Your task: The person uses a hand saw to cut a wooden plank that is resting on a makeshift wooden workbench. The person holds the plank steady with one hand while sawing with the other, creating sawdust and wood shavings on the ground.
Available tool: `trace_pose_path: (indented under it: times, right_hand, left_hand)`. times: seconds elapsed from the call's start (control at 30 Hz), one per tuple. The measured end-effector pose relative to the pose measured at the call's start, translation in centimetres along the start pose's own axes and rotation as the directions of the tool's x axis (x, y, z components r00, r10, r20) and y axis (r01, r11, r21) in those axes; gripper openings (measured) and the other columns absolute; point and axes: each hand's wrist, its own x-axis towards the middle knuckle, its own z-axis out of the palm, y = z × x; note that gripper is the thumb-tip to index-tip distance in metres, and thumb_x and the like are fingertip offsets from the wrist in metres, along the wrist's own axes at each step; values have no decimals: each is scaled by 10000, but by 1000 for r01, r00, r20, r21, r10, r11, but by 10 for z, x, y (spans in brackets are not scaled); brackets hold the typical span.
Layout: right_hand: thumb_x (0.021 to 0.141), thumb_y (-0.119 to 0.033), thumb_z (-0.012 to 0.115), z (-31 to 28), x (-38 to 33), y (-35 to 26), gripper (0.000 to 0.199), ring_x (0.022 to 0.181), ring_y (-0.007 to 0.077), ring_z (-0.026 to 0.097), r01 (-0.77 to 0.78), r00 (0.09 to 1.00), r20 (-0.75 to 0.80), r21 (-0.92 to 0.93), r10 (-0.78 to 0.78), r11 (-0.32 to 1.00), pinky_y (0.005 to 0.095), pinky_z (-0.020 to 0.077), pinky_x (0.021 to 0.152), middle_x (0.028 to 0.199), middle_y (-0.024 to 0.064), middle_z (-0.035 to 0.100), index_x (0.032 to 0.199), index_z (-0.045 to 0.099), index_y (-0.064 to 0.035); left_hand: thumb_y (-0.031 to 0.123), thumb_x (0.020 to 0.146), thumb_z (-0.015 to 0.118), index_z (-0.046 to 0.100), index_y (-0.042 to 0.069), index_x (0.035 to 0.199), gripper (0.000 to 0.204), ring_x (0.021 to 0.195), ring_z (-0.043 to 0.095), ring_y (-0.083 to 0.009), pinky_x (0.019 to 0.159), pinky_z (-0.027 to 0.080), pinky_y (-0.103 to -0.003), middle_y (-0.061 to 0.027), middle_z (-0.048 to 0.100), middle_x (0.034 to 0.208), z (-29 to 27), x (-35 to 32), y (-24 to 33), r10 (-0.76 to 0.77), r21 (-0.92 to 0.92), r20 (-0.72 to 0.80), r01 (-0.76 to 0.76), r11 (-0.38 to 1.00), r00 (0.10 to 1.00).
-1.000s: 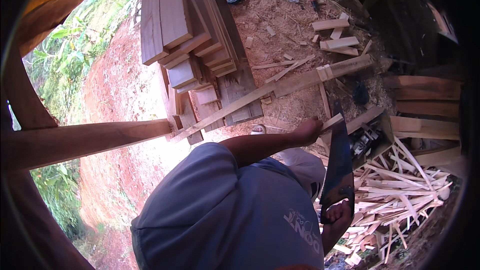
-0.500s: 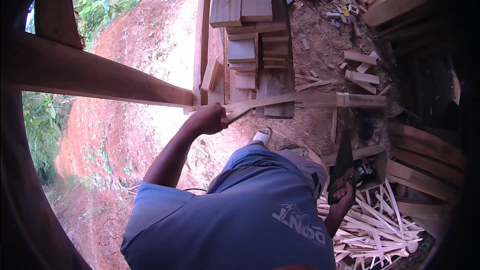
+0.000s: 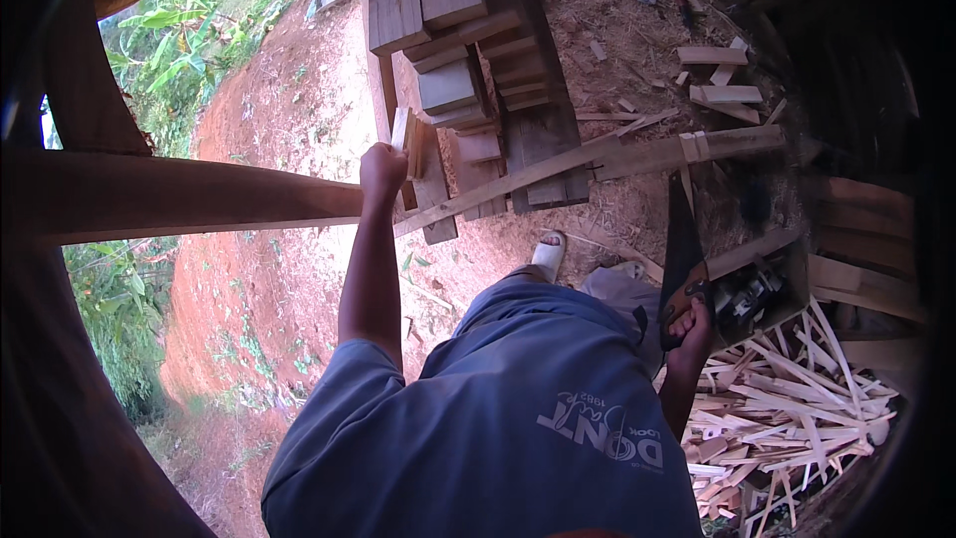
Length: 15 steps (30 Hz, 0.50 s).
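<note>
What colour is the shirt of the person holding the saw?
Blue shirt, with pale lettering on the back; head view.

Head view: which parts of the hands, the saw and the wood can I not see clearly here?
- Left hand: fingers curl around the end of the long beam, so the grip is hidden.
- Right hand: closed on the saw handle; the handle is mostly covered.
- Saw teeth: too small to tell.
- Stacked planks: cut off by the top edge.
- Legs: hidden by the blue shirt.

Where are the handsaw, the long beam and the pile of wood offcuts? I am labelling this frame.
handsaw [image 3: 681, 239]: head view, on the dark blade above the handle.
long beam [image 3: 199, 194]: head view, mid-length of its lit side.
pile of wood offcuts [image 3: 787, 408]: head view, on the pale strips at the heap's middle.
</note>
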Motion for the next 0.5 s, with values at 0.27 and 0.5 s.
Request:
trace_pose_path:
  times: [0.27, 0.5]
  right_hand:
    - [1007, -188, 660, 3, -14, 7, 315, 494, 102, 367, 27, 993, -111, 1, -27, 1000, 303, 348, 509, 615, -43, 349, 750, 485, -142]
    - [1012, -186, 655, -13, -8, 11, 317, 500, 92, 365, 76, 993, -93, -2, -75, 997, 295, 342, 501, 614, -42, 354, 750, 483, -138]
  left_hand:
    - [247, 850, 710, 728, -43, 917, 298, 931, 736, -472, 855, 585, -536, -303, 740, 940, 15, -10, 6, 1, 82, -22, 1, 997, 1000]
    - [256, 853, 715, 731, -38, 959, 313, 953, 738, -465, 873, 582, -533, -290, 749, 974, 9, -15, 7, -18, 95, 22, 16, 995, 1000]
